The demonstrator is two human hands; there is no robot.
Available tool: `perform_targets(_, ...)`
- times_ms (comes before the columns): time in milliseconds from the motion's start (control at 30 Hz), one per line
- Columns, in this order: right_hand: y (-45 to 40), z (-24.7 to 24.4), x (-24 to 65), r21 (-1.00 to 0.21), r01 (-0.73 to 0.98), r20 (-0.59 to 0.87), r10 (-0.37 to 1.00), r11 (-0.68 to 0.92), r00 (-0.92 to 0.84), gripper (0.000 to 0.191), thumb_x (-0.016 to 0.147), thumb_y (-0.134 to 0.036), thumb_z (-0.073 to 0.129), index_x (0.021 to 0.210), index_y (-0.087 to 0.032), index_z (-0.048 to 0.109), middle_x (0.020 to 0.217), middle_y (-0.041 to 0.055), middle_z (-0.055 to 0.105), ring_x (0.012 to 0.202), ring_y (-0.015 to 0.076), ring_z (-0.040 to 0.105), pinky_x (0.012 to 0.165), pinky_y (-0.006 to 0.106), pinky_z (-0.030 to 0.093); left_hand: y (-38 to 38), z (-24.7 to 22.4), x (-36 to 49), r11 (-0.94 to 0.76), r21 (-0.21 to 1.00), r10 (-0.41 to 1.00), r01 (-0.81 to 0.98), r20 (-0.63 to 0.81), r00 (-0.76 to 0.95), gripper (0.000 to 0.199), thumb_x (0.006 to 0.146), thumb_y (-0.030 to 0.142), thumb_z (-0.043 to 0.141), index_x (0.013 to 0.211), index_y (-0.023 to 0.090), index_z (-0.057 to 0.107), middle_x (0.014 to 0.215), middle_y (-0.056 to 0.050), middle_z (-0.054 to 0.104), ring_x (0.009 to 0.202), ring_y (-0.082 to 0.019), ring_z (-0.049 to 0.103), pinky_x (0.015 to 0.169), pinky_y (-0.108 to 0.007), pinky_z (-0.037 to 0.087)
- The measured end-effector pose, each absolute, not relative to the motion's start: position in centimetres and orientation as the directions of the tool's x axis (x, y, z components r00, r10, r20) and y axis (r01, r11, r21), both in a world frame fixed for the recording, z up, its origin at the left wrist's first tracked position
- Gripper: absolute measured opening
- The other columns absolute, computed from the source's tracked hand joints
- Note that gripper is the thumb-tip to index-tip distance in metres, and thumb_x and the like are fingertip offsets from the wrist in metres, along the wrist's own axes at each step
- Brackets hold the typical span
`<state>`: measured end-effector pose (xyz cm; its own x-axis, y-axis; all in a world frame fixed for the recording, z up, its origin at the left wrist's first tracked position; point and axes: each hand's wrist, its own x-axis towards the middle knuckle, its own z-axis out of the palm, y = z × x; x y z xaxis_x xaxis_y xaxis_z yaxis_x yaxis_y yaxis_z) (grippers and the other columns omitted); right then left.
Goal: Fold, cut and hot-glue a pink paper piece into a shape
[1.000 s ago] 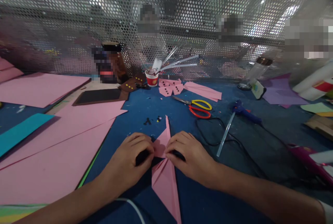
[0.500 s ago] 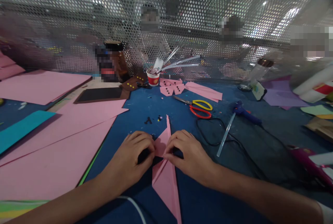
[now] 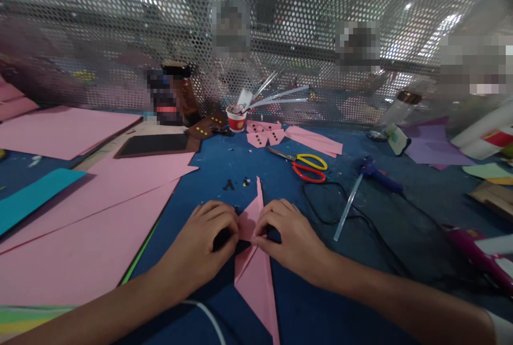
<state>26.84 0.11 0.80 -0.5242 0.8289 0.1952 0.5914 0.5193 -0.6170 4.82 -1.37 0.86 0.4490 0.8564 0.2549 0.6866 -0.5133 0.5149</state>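
A folded pink paper piece lies lengthwise in front of me on the blue table, pinched narrow at its middle. My left hand is closed at its left edge, thumb and fingers gripping the paper. From the other side my right hand pinches the same paper near its narrow middle, fingertips together. Just beyond the paper's tip are small black scraps. Scissors with one yellow and one red handle rest past my right hand, partly open.
Large pink sheets cover the left side, with a dark tablet-like panel on them. A blue glue gun with a clear stick and black cord lies right. Behind stand a paper cup of glue sticks and a perforated metal screen.
Both hands keep their hold on the pink paper in nearly the same place. Only a very slight shift of the view shows.
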Motion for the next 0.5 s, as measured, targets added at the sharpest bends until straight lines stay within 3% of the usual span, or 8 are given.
perform_targets(500,0.00,1.01,26.64,-0.610,0.618,0.175,0.844,0.497,-0.506,0.013,0.082,-0.017,0.075,0.082,-0.022,0.063,0.093,-0.0008,0.062,0.095,0.0186,0.053,0.085,0.035,0.038,-1.38,0.70,4.64,-0.529,0.506,0.847,0.681,0.267,0.460,0.013,0.092,0.019,0.054,0.080,0.022,0.059,0.093,0.001,0.067,0.102,-0.020,0.055,0.089,-0.038,0.038)
